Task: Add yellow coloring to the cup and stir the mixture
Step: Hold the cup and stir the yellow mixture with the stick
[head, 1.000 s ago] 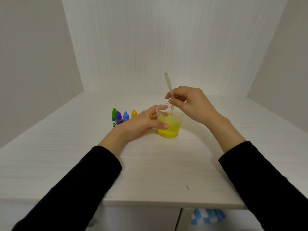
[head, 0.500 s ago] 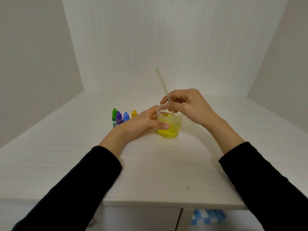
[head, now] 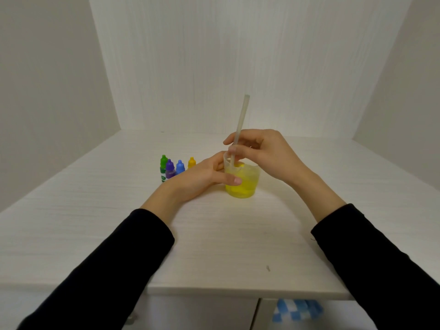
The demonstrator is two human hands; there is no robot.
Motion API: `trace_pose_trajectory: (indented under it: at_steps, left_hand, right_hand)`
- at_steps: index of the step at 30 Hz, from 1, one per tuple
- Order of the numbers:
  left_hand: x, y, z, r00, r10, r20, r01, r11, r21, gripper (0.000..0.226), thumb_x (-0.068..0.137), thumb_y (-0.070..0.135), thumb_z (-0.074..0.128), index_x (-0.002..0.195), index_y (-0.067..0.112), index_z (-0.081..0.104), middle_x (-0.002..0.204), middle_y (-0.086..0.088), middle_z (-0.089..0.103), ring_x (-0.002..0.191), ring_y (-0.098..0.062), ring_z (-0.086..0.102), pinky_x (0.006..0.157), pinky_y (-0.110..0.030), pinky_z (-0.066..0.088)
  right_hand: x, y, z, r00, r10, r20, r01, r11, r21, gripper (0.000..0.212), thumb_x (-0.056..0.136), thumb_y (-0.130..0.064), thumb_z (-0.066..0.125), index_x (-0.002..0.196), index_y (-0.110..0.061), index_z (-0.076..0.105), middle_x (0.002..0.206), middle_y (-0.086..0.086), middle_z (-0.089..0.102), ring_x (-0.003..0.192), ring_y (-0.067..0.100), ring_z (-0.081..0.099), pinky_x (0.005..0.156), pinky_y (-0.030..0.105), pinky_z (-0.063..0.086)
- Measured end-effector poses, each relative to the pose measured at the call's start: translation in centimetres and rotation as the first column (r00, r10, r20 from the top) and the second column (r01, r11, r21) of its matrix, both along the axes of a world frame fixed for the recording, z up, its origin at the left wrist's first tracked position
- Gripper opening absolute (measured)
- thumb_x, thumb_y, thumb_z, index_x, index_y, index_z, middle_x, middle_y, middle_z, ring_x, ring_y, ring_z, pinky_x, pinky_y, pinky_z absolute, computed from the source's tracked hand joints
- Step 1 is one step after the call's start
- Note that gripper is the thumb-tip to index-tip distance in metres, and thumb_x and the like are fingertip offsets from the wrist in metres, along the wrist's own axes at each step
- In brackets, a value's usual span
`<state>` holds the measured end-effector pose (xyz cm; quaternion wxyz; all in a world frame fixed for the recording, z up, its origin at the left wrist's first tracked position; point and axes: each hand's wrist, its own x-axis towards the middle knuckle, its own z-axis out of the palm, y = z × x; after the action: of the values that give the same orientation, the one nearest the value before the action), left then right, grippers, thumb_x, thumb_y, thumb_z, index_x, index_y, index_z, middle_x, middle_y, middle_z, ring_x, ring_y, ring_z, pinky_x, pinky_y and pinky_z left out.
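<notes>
A clear plastic cup holding bright yellow liquid stands on the white table. My left hand wraps its left side, thumb across the front wall. My right hand hovers over the rim and pinches a pale stirring stick, whose lower end dips into the liquid near the cup's left wall while its top leans slightly right. The yellow coloring bottle stands capped behind my left hand.
A green bottle, a purple bottle and a blue bottle stand in a row left of the yellow one. White walls close in the table at the back and both sides. The table's front edge is near me.
The stick's top has swung from leaning left to leaning slightly right, and its lower end has moved toward the cup's left side. My left hand and the cup have stayed still.
</notes>
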<state>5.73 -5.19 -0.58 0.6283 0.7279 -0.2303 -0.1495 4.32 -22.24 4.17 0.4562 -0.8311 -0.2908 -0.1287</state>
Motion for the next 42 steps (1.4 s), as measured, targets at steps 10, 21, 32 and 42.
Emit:
trace_pose_trajectory:
  at_steps: [10,21,32,42]
  left_hand:
    - [0.0,0.0,0.0,1.0,-0.025,0.005,0.025,1.0,-0.005,0.065,0.078,0.006,0.069,0.137,0.014,0.044,0.136,-0.008,0.056,0.125,-0.019,0.054,0.105,-0.033,0.043]
    - [0.2,0.1,-0.2,1.0,0.008,-0.022,-0.007,1.0,0.022,0.075,0.08,0.006,0.07,0.145,0.018,0.035,0.133,0.003,0.055,0.119,-0.007,0.056,0.096,-0.023,0.048]
    - [-0.1,0.0,0.0,1.0,-0.007,0.002,0.007,1.0,0.011,0.08,0.072,0.014,0.069,0.145,0.018,0.037,0.139,-0.006,0.053,0.13,-0.018,0.05,0.109,-0.036,0.04]
    - [-0.2,0.0,0.1,0.999,-0.022,0.03,0.021,1.0,0.014,0.056,0.084,0.0,0.063,0.135,0.013,0.045,0.136,-0.005,0.055,0.125,-0.017,0.054,0.101,-0.03,0.047]
  right_hand:
    - [0.8,-0.1,-0.3,0.992,-0.08,0.1,0.085,0.995,-0.055,0.01,0.088,-0.015,0.064,0.096,-0.018,0.07,0.087,-0.002,0.07,0.081,0.01,0.069,0.082,0.03,0.053]
    - [0.8,-1.2,0.4,0.967,-0.132,0.217,0.179,0.96,-0.215,0.013,0.089,-0.018,0.062,0.097,-0.019,0.072,0.084,-0.001,0.064,0.078,0.017,0.059,0.08,0.039,0.049]
    - [0.0,-1.0,0.7,0.994,-0.051,0.096,0.062,0.992,-0.114,0.007,0.083,-0.016,0.068,0.087,-0.014,0.074,0.078,0.006,0.066,0.068,0.019,0.059,0.07,0.036,0.05]
    - [-0.2,-0.2,0.2,1.0,0.03,0.0,-0.03,0.999,0.009,0.008,0.086,-0.011,0.066,0.089,-0.015,0.071,0.08,0.005,0.072,0.067,0.011,0.067,0.069,0.02,0.053]
